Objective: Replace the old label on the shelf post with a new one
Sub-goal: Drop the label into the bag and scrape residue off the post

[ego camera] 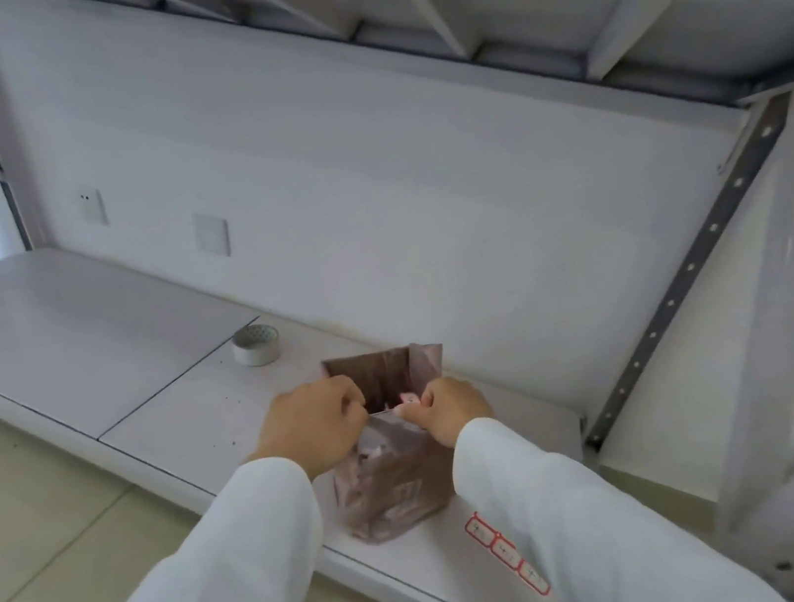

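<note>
A brownish translucent plastic bag [393, 488] stands on the low white shelf board [184, 417], its mouth pulled wide. My left hand [313, 426] pinches the bag's left rim and my right hand [448, 409] pinches the right rim. Small pale items lie inside the bag, too blurred to tell apart. A strip of red-bordered labels [502, 552] lies on the shelf by my right sleeve. The perforated grey shelf post [691, 264] rises at the right; I see no label on it from here.
A roll of white tape [256, 345] sits on the shelf behind the bag. An upper shelf with brackets [499, 40] hangs overhead. Two wall plates [211, 234] are on the back wall. A pale tiled floor [28, 515] lies at the left.
</note>
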The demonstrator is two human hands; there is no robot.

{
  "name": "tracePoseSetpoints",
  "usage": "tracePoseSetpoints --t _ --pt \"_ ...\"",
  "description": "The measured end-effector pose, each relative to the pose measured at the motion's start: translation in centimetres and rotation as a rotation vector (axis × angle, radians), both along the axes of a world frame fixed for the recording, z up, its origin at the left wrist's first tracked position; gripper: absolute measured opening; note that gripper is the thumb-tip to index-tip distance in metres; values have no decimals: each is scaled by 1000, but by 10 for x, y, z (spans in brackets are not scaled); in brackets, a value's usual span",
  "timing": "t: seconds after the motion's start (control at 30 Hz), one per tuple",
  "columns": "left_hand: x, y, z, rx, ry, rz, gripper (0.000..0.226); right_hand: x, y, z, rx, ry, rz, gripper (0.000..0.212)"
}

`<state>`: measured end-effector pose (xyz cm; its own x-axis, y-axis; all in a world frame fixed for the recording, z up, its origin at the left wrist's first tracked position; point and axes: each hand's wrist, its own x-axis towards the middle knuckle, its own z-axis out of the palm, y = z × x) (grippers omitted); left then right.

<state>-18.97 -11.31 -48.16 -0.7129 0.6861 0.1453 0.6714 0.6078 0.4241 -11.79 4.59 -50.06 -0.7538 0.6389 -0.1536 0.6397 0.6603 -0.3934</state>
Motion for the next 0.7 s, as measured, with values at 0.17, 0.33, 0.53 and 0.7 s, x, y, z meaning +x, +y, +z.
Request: tracePoseSetpoints --t 0.17,0.33,0.53,0.7 --pt "-1 -3 -10 -37 -23 0 26 -2 4 -1 20 -31 21 26" --pt "4 3 -10 -18 -27 -31 24 2 8 7 67 -13 28 19" --pt "3 8 -16 38 -80 -50 20 3 6 11 125 3 71 13" --pt "9 11 -6 78 16 -39 23 13 5 29 264 11 127 19"
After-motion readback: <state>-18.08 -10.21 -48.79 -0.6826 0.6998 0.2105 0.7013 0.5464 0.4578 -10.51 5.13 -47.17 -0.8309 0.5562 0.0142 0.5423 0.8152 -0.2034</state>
